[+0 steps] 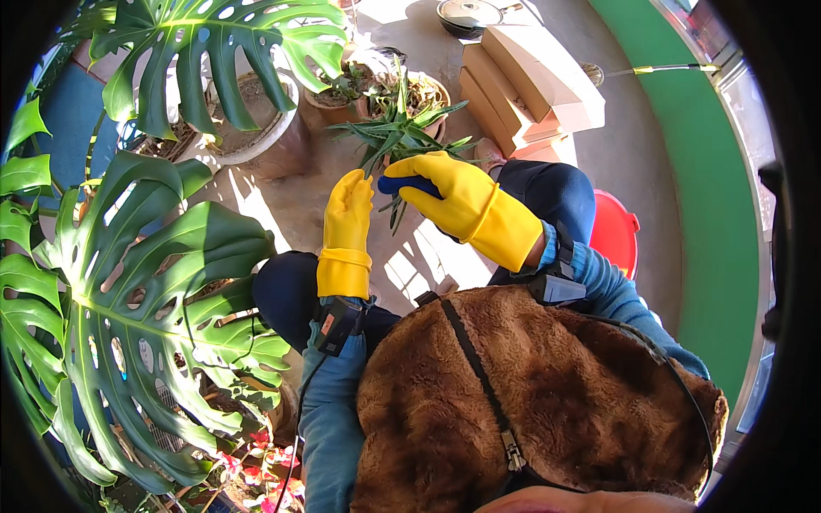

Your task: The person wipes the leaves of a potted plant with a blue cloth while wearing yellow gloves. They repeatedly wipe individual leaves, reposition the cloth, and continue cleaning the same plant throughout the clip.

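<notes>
My right hand (466,201), in a yellow rubber glove, is closed around a dark blue object (412,185); its kind is hidden by my fingers. Beside it on the left, my left hand (346,214), gloved the same way, has its fingers drawn together and curled inward. Whether a leaf tip is between them I cannot make out. Just beyond both hands a potted aloe-like plant (400,132) spreads long, pointed green leaves. Some of its leaves hang down between and below my hands.
Large monstera leaves (162,299) fill the left side. Beyond them stands a wide round pot (265,141) with soil. Cardboard boxes (534,85) sit at the far right, a dark pan (469,15) behind them. A red basin (616,231) is by my right knee. Pink flowers (261,470) grow at lower left.
</notes>
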Action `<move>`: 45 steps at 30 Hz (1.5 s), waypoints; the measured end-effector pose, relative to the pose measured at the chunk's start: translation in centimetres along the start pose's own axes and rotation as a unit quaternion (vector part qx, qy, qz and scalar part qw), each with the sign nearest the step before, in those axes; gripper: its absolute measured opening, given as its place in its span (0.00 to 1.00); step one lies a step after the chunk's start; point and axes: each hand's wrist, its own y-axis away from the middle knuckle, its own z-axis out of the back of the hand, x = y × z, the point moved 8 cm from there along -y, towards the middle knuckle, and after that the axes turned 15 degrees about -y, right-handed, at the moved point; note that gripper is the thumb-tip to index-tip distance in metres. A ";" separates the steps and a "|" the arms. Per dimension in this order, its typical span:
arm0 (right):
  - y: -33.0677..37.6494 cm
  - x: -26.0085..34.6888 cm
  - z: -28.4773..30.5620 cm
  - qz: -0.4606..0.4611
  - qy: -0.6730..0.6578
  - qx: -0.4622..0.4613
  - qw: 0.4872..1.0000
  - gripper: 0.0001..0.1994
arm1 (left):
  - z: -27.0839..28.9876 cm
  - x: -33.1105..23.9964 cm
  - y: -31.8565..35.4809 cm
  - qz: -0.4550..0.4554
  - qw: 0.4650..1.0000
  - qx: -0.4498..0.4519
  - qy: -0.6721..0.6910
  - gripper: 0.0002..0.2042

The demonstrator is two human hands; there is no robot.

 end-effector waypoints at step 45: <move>-2.2 -4.1 -1.4 0.010 0.135 -0.035 0.990 0.14 | -3.0 0.4 -0.9 -0.052 0.995 -0.014 0.084 0.15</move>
